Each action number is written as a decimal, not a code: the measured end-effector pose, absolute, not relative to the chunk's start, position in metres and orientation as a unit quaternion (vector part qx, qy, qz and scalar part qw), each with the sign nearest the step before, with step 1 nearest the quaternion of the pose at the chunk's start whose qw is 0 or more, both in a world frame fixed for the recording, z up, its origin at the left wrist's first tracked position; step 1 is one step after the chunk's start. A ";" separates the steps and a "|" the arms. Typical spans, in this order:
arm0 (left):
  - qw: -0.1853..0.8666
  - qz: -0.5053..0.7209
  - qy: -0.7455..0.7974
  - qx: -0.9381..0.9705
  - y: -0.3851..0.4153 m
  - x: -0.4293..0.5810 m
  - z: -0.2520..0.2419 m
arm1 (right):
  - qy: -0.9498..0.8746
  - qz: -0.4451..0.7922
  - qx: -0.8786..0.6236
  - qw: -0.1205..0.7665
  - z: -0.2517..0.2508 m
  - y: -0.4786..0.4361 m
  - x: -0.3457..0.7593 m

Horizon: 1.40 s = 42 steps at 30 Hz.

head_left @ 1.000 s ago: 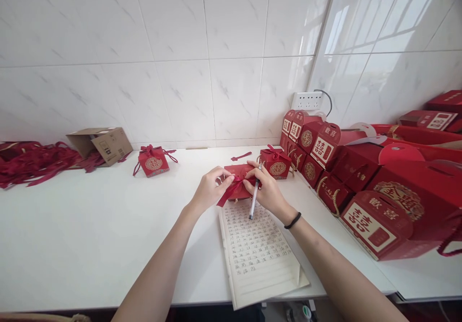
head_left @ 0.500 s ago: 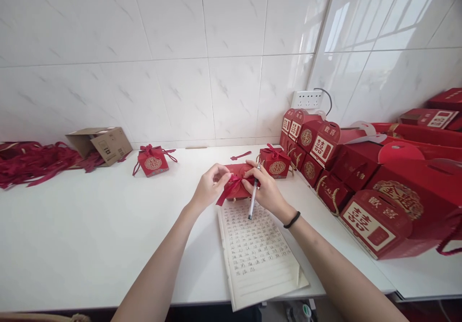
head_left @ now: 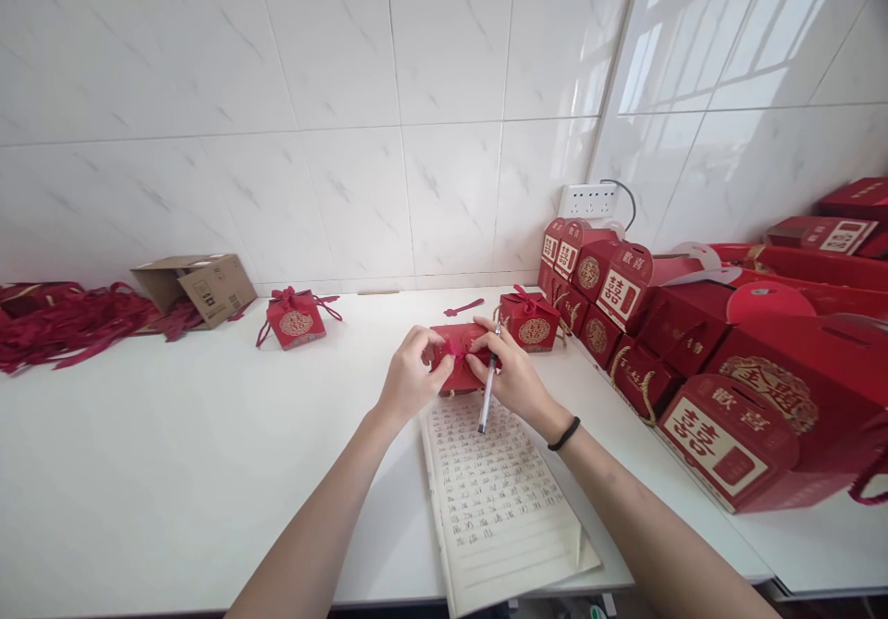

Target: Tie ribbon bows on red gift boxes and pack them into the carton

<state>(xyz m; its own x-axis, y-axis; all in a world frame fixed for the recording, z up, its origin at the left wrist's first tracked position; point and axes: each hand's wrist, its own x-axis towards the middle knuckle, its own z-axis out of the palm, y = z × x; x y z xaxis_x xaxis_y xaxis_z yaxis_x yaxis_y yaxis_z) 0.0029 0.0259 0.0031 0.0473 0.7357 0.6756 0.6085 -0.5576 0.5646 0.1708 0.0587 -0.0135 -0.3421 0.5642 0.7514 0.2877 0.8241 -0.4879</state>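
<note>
A small red gift box [head_left: 463, 380] sits at the top edge of a handwritten notebook page [head_left: 510, 517]. Across its top lies a dark pink ribbon [head_left: 454, 349]. My left hand [head_left: 413, 374] is closed, with thumb and forefinger pinching the ribbon at the box's left side. From the right, my right hand [head_left: 517, 374] is closed too, its thumb and fingertips on the ribbon near the knot. A clear-barrelled pen [head_left: 487, 402] with a black end is tucked between that hand's fingers, pointing down over the page. My fingers partly cover the box.
Ribbon-tied red boxes stand at left [head_left: 296, 323] and just right [head_left: 533, 328]. Stacked red gift boxes [head_left: 721, 443] line the right side. A loose ribbon piece [head_left: 463, 307] lies behind my hands. At far left are a cardboard box [head_left: 218, 288] and a ribbon heap [head_left: 90, 323].
My left hand has moved slightly right, in toward the knot. The ribbon tail that hung in front of the box no longer shows. The view has tipped up a little.
</note>
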 end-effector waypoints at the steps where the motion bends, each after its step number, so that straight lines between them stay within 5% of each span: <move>1: 0.052 0.505 0.461 0.728 0.026 0.003 0.002 | -0.808 0.137 -0.263 0.509 -0.013 0.059 0.171; 19: -0.030 0.437 0.593 0.676 0.027 0.001 -0.003 | -0.814 0.132 -0.259 0.503 -0.014 0.055 0.168; 26: 0.205 0.443 0.441 0.753 0.024 -0.014 0.004 | -0.810 0.131 -0.258 0.510 -0.014 0.058 0.172; 35: 0.266 0.489 0.467 0.687 0.032 -0.015 0.001 | -0.806 0.141 -0.259 0.514 -0.015 0.060 0.173; 42: 0.058 0.540 0.504 0.672 0.029 -0.011 0.004 | -0.804 0.158 -0.255 0.513 -0.014 0.059 0.173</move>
<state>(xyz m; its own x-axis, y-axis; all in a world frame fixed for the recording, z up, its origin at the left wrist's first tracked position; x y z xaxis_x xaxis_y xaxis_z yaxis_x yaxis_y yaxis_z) -0.0106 0.0290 0.0043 -0.0903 0.7398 0.6667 0.6136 -0.4860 0.6224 0.1727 0.0593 -0.0136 -0.3424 0.5723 0.7452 0.2485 0.8200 -0.5156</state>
